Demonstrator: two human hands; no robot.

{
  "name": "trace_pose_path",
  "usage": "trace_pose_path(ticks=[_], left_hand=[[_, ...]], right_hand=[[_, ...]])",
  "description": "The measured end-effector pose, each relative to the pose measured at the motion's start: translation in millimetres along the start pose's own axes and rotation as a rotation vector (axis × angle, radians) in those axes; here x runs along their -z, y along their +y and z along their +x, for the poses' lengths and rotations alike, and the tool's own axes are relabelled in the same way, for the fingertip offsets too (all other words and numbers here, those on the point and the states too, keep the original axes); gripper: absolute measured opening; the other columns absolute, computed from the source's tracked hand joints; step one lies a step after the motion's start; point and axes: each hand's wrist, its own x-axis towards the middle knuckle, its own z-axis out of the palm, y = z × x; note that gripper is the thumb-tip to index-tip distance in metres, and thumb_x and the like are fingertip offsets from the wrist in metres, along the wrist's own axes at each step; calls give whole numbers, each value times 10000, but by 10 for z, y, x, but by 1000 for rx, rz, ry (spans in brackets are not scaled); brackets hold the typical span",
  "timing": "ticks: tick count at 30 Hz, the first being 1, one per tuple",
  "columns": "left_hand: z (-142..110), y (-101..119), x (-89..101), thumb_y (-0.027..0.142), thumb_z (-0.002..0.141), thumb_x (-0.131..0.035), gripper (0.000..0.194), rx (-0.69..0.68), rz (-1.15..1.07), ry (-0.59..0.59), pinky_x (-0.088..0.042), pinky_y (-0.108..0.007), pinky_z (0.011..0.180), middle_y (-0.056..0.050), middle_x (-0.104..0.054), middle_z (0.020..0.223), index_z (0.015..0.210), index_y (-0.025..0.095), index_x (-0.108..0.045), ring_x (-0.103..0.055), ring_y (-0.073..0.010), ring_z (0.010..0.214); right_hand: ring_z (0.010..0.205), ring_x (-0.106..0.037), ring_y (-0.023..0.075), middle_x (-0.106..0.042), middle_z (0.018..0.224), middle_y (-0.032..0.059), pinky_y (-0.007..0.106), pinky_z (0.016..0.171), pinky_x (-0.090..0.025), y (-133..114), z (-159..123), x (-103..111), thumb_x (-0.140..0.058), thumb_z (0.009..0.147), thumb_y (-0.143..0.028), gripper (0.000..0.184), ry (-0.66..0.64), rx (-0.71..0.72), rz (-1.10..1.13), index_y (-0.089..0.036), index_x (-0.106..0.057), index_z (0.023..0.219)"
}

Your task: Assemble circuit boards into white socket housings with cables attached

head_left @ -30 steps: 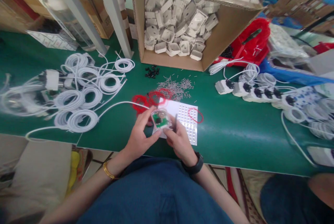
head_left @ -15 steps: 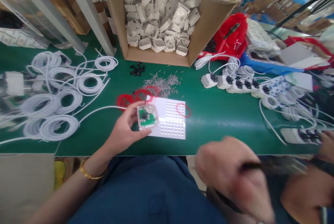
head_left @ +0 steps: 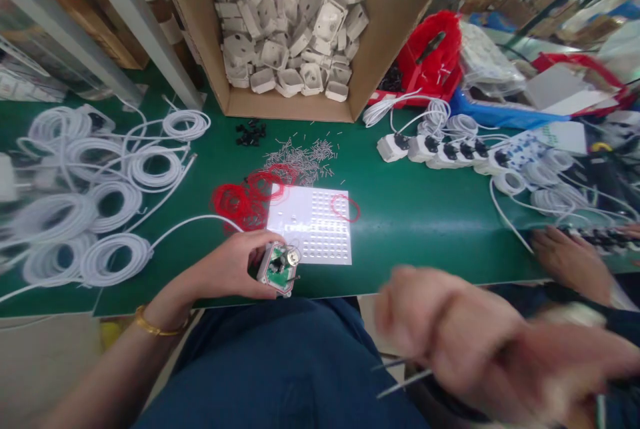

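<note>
My left hand is closed round a small light-grey housing near the bench's front edge. Inside the housing sits a green circuit board with a black part and a round silvery part. Its open face tilts up and to the right, and a white cable runs from behind my hand. At lower right, blurred by motion, my right hand is closed on tweezers whose two thin prongs point left. A white perforated plate lies just beyond the housing, one red ring on it.
Red rings, metal pins and black parts lie behind the plate. A cardboard box holds grey housings. Cable coils fill the left, wired units the right. Another person's hand works at right.
My left hand has drawn the housing toward me and tilted it. My right hand has shifted, and the tweezer prongs now show. The other person's hand has moved left on the bench.
</note>
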Motion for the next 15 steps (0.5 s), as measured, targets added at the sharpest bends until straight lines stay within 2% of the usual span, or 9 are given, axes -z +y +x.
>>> trace_pose_path(ticks=[2,4,5,6,8,11,13,15], left_hand=[[24,-33,28,396,598,-756,591,-67,34,-29,-481,-304,861,-63,-626,1123,1124,194,-578,-602,-227,985],[53,-81,28,408,599,-757,588,-95,83,-57,-422,-337,974,-85,-558,1271,1121,198,-588,-534,-257,1145],[63,-106,21,416,607,-751,577,-92,110,-76,-402,-350,1003,-88,-523,1322,1119,202,-593,-503,-265,1192],[69,-129,13,425,617,-741,568,-84,134,-95,-390,-362,1018,-88,-492,1358,1121,206,-595,-482,-271,1220],[64,-163,-3,437,632,-727,585,-71,162,-123,-379,-380,1034,-85,-450,1397,1153,214,-583,-458,-279,1247],[27,-187,-16,435,639,-723,691,-48,161,-136,-370,-388,1047,-78,-416,1424,1264,233,-505,-447,-279,1258],[3,-194,-20,432,640,-726,782,-26,157,-136,-368,-391,1049,-75,-401,1435,1338,250,-424,-449,-277,1257],[-11,-203,-24,423,638,-734,845,-18,145,-127,-371,-394,1045,-74,-401,1435,1380,264,-361,-455,-278,1250]], right_hand=[[576,-573,164,-552,577,68,327,512,-464,239,48,-223,-133,806,-769,757,24,-23,67,-266,-618,515],[386,-432,104,-448,439,14,260,389,-370,536,78,-420,-157,812,-765,773,62,-112,177,-212,-621,536],[346,-390,88,-445,417,0,240,354,-328,680,88,-499,-182,809,-766,766,85,-161,229,-193,-634,580],[340,-407,88,-488,429,2,231,342,-322,810,96,-563,-218,804,-767,746,102,-206,276,-177,-644,637],[426,-543,125,-620,546,40,239,387,-409,1003,103,-653,-355,794,-737,647,109,-264,319,-160,-643,741],[594,-657,181,-694,670,44,295,555,-532,1148,103,-721,-688,700,-523,377,106,-262,252,-169,-611,804],[603,-662,182,-694,665,26,307,598,-546,1199,98,-745,-758,661,-384,296,161,-217,154,-174,-601,796],[597,-660,183,-692,662,28,313,600,-549,1244,90,-763,-729,695,-356,239,230,-175,74,-171,-607,786]])
